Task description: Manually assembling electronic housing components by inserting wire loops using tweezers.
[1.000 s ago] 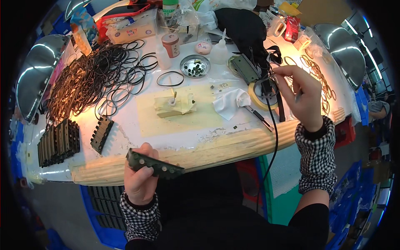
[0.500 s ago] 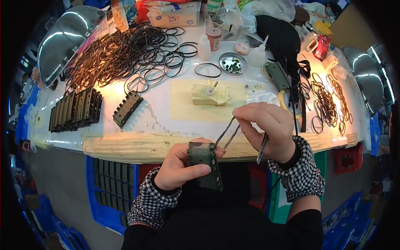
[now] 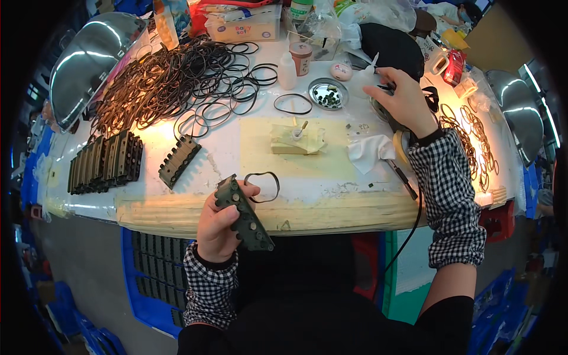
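While the left hand (image 3: pixel 216 229) curls tightly around one green block (image 3: pixel 247 220), the right hand (image 3: pixel 407 99) half-bends, its hold unclear;
one black loop (image 3: pixel 277 188) beside that block; one lettered box (image 3: pixel 260 32) behind.

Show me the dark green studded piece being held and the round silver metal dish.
Dark green studded piece (image 3: pixel 247 220): head view, middle of its face.
Round silver metal dish (image 3: pixel 311 94): head view, left rim.

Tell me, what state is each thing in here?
Left grip: closed on green piece.
Green piece: held, tilted.
Thin dark band: looped, at left grip.
Right grip: hold unclear.
Metal dish: holding small dark pieces.
White cloth: crumpled.
Band heap: tangled.
Left lamp: apparently lit.
White bottle: upright.
Lone brownish piece: lying unheld.
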`<act>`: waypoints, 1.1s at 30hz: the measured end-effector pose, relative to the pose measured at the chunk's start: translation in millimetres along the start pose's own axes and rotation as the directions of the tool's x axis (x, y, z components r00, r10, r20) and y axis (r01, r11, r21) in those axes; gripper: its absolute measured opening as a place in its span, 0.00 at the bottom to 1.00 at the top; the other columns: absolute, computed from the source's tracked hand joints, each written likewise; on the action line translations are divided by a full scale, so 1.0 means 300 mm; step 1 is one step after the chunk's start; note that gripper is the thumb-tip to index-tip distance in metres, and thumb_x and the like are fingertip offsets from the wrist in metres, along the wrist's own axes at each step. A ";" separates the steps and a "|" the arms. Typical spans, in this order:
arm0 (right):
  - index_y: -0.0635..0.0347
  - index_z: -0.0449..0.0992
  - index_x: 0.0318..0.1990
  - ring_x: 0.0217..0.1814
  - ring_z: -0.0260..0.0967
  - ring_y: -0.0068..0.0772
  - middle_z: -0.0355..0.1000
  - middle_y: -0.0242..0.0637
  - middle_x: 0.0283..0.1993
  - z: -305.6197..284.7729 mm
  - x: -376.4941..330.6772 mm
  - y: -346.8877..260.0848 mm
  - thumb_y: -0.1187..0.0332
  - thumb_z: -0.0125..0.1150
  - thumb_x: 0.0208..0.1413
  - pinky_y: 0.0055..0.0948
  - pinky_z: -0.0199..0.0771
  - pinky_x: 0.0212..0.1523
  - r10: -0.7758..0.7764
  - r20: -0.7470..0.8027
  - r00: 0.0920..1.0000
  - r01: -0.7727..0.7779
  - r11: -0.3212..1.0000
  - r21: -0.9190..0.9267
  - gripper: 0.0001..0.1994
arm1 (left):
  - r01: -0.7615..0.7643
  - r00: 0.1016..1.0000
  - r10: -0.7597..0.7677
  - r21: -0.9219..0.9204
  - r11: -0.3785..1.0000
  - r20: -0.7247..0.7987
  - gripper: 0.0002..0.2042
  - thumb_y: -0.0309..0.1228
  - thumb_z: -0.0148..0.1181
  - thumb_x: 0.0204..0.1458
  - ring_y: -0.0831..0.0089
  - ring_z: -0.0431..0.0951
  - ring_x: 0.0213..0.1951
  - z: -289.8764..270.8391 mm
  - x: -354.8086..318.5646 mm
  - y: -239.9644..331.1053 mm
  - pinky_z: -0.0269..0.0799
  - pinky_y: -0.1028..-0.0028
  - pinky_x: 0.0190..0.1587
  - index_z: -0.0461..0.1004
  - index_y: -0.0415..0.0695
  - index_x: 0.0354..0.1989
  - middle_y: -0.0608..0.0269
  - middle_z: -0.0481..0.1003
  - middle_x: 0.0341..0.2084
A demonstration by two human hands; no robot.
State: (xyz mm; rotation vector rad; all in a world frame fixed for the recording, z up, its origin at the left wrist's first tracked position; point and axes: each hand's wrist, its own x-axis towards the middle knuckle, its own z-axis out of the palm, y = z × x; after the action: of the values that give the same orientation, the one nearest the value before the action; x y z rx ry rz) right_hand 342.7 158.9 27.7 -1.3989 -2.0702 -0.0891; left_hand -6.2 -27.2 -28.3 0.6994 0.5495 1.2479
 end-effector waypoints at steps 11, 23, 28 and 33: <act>0.67 0.78 0.43 0.37 0.76 0.42 0.77 0.43 0.33 0.076 0.084 0.019 0.51 0.68 0.46 0.33 0.73 0.38 0.169 0.261 0.950 -0.159 0.986 -0.058 0.26 | 0.026 0.999 -0.018 -0.180 0.983 0.048 0.21 0.29 0.65 0.47 0.77 0.71 0.34 -0.044 -0.014 -0.007 0.69 0.80 0.38 0.71 0.32 0.49 0.55 0.72 0.47; 0.58 0.77 0.36 0.20 0.52 0.08 0.64 0.19 0.24 -0.031 0.113 -0.065 0.56 0.67 0.52 0.15 0.50 0.20 0.209 0.387 0.898 -0.386 0.798 0.463 0.15 | 0.020 0.998 -0.012 -0.161 0.987 0.054 0.20 0.30 0.65 0.45 0.78 0.69 0.33 -0.049 -0.014 -0.011 0.66 0.81 0.37 0.74 0.32 0.47 0.55 0.72 0.47; 0.62 0.73 0.42 0.30 0.62 0.11 0.67 0.23 0.31 -0.059 0.077 -0.116 0.64 0.65 0.55 0.15 0.63 0.31 0.084 0.334 0.939 -0.281 0.746 0.604 0.13 | 0.033 0.997 -0.021 -0.176 0.984 0.070 0.20 0.31 0.65 0.45 0.78 0.69 0.32 -0.050 -0.014 -0.008 0.66 0.81 0.35 0.75 0.33 0.46 0.55 0.71 0.47; 0.66 0.70 0.50 0.42 0.67 0.16 0.72 0.29 0.43 -0.099 -0.022 -0.172 0.73 0.64 0.54 0.19 0.67 0.43 -0.078 0.374 0.924 -0.225 0.679 0.699 0.17 | 0.021 0.997 -0.007 -0.166 0.986 0.083 0.19 0.31 0.64 0.46 0.78 0.70 0.33 -0.049 -0.012 -0.009 0.68 0.80 0.35 0.75 0.33 0.46 0.55 0.71 0.47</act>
State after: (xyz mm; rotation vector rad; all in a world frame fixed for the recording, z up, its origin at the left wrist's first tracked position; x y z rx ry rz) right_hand 313.9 119.7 62.4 -1.0094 -1.9624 1.0299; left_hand -15.8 -28.7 -40.3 0.6022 0.3770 1.2310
